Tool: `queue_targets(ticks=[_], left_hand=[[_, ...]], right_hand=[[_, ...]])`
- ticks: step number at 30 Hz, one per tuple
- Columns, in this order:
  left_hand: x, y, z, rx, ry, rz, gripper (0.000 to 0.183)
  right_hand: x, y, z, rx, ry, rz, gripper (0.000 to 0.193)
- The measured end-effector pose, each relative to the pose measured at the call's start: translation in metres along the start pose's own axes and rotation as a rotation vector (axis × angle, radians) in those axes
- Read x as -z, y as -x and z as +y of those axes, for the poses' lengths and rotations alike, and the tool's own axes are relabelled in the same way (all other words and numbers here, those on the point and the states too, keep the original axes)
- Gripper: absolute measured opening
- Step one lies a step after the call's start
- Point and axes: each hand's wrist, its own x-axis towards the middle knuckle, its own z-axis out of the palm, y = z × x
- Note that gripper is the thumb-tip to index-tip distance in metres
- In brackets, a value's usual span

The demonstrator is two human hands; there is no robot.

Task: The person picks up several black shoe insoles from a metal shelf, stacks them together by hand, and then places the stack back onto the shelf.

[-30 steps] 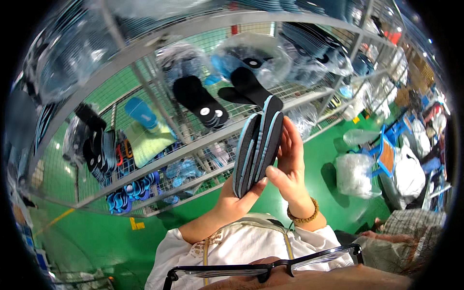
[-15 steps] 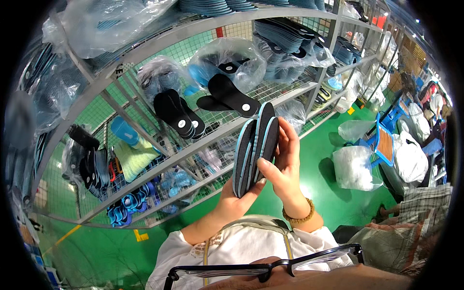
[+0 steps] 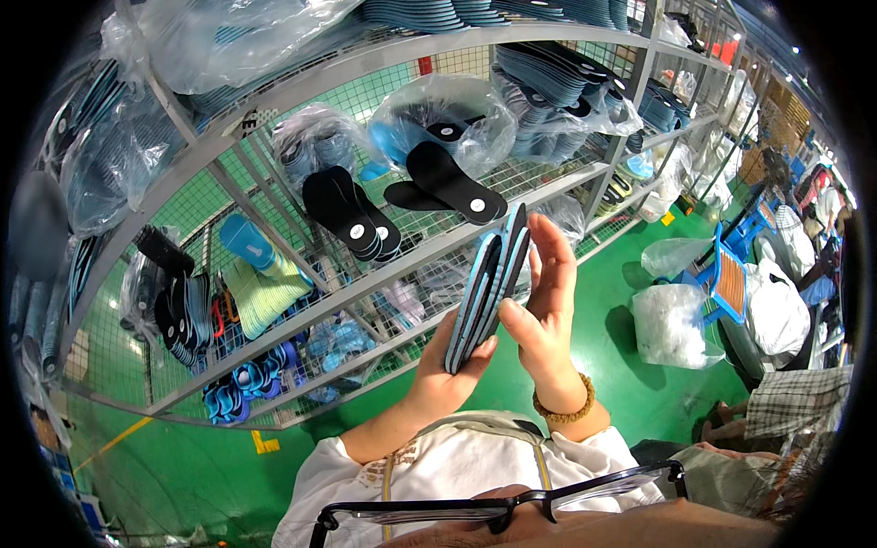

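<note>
The biggest thing here is the wire shelf rack (image 3: 365,283). It is grey metal with mesh, and it fills most of the view above the green floor (image 3: 630,384). Everything else can be found from that rack.

On the rack sit clear plastic bags (image 3: 448,114) stuffed with shoe insoles. Loose black insoles (image 3: 352,215) lie on its middle shelf, and one more black pair (image 3: 448,183) lies just beside them to the right. Low on the left of the rack there is a light green pad (image 3: 260,297). Off to the right of the rack, on the floor, stands a white bag (image 3: 671,324) next to a blue chair (image 3: 731,283).

In front of the rack, near its middle shelf, the person holds up a small stack of insoles (image 3: 489,288). They are black with light blue edges, and they stand on end, tilted a little to the right.

The left hand (image 3: 448,374) is under the stack. Its grip is closed around the bottom end, with the thumb pressed on the front. The right hand (image 3: 544,301) is flat and mostly open. Its palm and straight fingers lie against the right side of the stack, and its thumb touches the stack low down. There is a bead bracelet (image 3: 562,408) on that wrist.

I think the step in hand is squaring up the stack, making the edges line up. The next move likely calls for keeping both hands snug so no insole slides out.
</note>
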Motion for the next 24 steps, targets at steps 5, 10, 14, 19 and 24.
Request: queue_targets(ticks=[5, 10, 14, 19, 24], left_hand=[[0.003, 0.002, -0.005, -0.009, 0.030, 0.047, 0.038], [0.016, -0.004, 0.009, 0.161, 0.161, 0.140, 0.025], [0.031, -0.006, -0.012, 0.385, 0.563, 0.224, 0.030], [0.057, 0.010, -0.033, 0.438, 1.027, 0.304, 0.040], [0.089, 0.028, -0.044, 0.448, 0.965, 0.486, 0.038]], right_hand=[[-0.004, -0.001, -0.003, -0.036, -0.049, -0.029, 0.079], [0.012, 0.009, 0.016, -0.386, -0.047, -0.109, 0.069], [0.011, 0.031, 0.037, -0.558, -0.237, -0.156, 0.040], [-0.017, 0.057, 0.080, -0.544, -0.258, -0.118, 0.030], [-0.055, 0.066, 0.102, -0.606, -0.301, -0.104, 0.030]])
